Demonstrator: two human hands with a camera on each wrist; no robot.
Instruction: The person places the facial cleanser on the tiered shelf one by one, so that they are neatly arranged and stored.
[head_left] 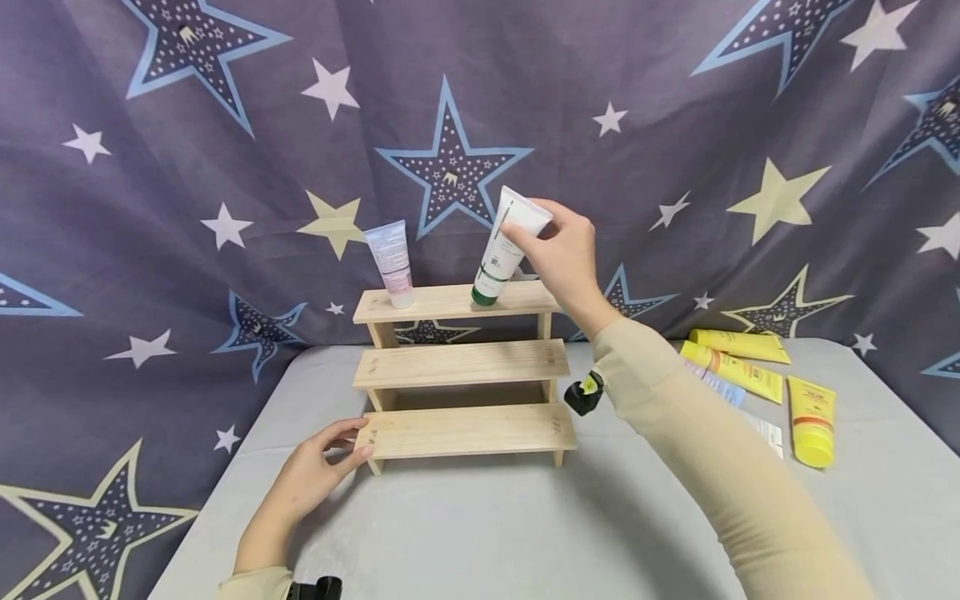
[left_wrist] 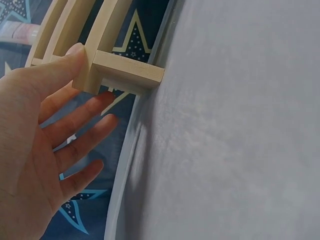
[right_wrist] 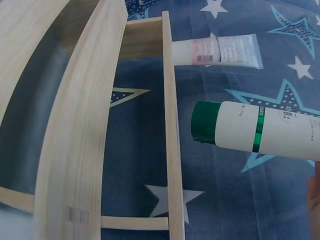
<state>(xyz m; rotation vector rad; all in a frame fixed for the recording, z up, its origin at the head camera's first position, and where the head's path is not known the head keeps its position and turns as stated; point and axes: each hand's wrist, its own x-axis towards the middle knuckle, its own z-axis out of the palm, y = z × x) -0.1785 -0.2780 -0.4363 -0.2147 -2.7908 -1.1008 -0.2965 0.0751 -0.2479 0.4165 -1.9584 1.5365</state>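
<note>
A white tube with a green cap (head_left: 506,250) is in my right hand (head_left: 567,254), pinched near its flat top end between thumb and fingers. It tilts cap-down over the right half of the top board of a three-step wooden shelf (head_left: 461,363). In the right wrist view a gap shows between the green cap (right_wrist: 205,122) and the board. My left hand (head_left: 309,477) grips the left end of the lowest board, thumb (left_wrist: 70,60) at its edge, the other fingers spread. A light blue and pink tube (head_left: 391,264) stands cap-down on the top board's left part.
On the right of the grey tabletop (head_left: 480,533) lie several tubes, among them a yellow tube (head_left: 811,421) apart from the pile and another yellow tube (head_left: 738,343) at the back. A star-patterned curtain (head_left: 585,67) hangs right behind the shelf.
</note>
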